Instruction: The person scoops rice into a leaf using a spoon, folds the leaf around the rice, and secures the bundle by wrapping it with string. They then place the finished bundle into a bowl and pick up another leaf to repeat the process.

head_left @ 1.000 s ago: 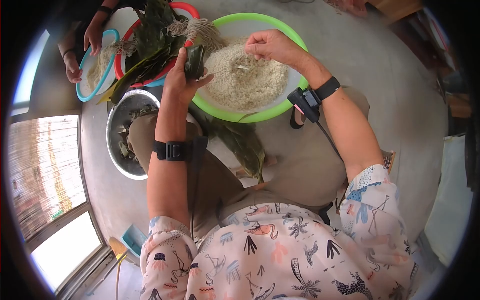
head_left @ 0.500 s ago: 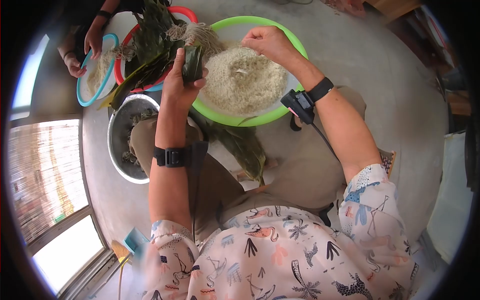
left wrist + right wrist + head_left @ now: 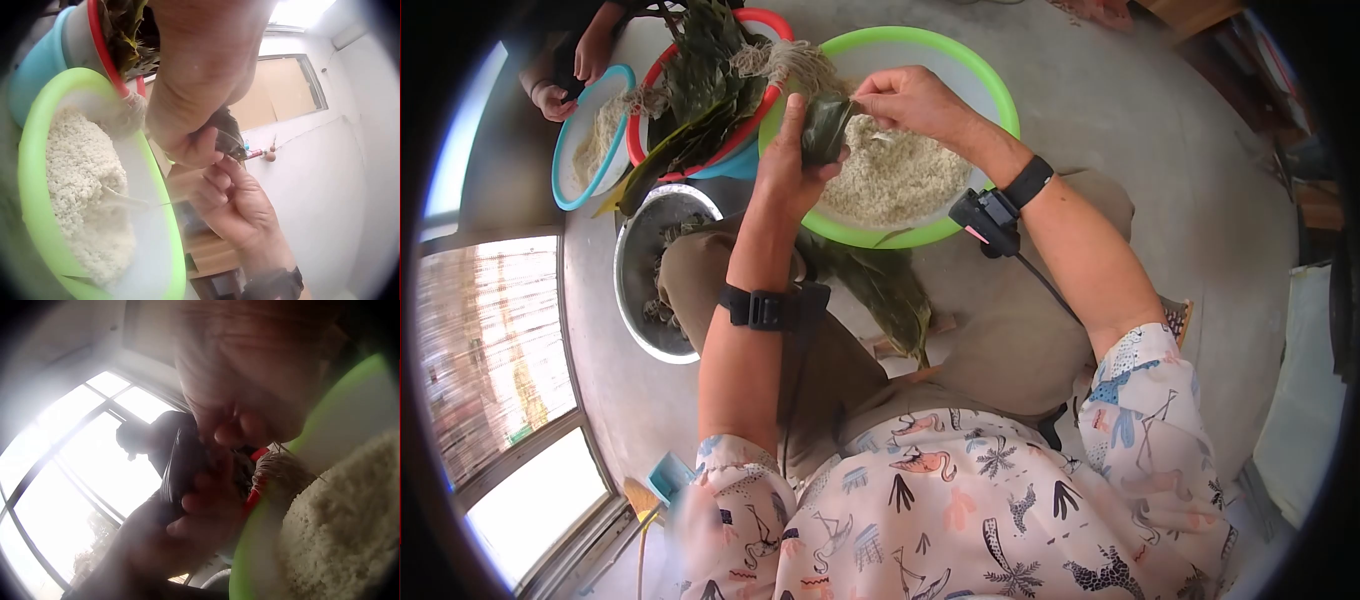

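In the head view my left hand (image 3: pixel 785 165) grips a dark green leaf-wrapped rice dumpling (image 3: pixel 825 132), thumb along one side and fingers round the other. My right hand (image 3: pixel 915 100) has its thumb and fingertips pinched together at the dumpling's right corner. A thin string (image 3: pixel 165 203) trails from beneath those fingers in the left wrist view. Both hands are above a green-rimmed basin (image 3: pixel 1011 115) of white rice (image 3: pixel 910 180). In the rice lies a pale spoon (image 3: pixel 122 199). The dumpling (image 3: pixel 181 465) appears dark against the window in the right wrist view, partly covered by the fingers.
Leaves (image 3: pixel 710 85) and a string bundle (image 3: pixel 785 65) lie over a red-rimmed basin (image 3: pixel 765 15). Beside it stands a blue-rimmed basin (image 3: pixel 560 190), near another person's hands (image 3: pixel 590 55). A metal bowl (image 3: pixel 625 285) is by my left knee; more leaves (image 3: pixel 885 300) lie between my legs.
My left hand has moved right with the dumpling, over the basin's edge. My right hand has shifted left and slightly down from above the rice, and the two hands now meet at the dumpling.
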{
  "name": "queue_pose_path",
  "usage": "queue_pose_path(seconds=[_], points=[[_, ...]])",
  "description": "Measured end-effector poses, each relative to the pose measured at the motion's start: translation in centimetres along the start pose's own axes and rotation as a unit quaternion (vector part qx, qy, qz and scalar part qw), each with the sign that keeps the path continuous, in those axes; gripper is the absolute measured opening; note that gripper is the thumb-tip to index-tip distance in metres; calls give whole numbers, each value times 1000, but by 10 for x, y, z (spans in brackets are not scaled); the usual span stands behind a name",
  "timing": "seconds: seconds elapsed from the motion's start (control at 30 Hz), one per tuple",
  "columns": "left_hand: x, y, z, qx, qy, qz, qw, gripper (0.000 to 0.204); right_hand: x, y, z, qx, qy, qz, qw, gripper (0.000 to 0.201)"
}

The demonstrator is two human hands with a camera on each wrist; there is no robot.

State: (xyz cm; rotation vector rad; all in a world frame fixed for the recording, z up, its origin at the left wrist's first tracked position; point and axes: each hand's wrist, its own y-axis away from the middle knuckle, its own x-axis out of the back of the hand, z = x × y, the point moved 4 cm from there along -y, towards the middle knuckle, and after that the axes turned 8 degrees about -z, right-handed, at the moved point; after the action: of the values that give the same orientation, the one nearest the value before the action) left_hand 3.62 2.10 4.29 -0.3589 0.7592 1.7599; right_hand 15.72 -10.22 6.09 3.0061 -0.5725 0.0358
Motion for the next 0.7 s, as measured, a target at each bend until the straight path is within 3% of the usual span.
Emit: queue_pose_path(seconds=[0.1,0.17,0.2,0.27,0.3,0.37,0.4,0.63,0.7], points=[[10,-3,5,-52,-70,52,995,47,1,5,-1,24,110,23,993,19],[21,-3,12,-97,-182,104,973,50,3,14,-7,13,250,20,968,17],[22,-4,12,-98,-181,106,973,50,3,18,-11,14,250,18,968,17],[26,-2,15,-104,-356,186,910,53,0,26,-21,37,299,20,953,13],[29,-2,12,-101,-354,188,910,53,-1,27,-23,35,298,18,954,13],[27,-3,13,-140,-584,210,772,52,-5,33,-37,148,399,7,905,12],[7,6,18,-148,-612,214,747,48,-4,34,-41,145,399,6,906,12],[-9,7,4,-122,-639,152,745,47,-5,37,-45,119,343,-48,931,11],[-15,4,-2,-137,-664,86,730,46,-2,37,-44,109,332,-51,935,12]])
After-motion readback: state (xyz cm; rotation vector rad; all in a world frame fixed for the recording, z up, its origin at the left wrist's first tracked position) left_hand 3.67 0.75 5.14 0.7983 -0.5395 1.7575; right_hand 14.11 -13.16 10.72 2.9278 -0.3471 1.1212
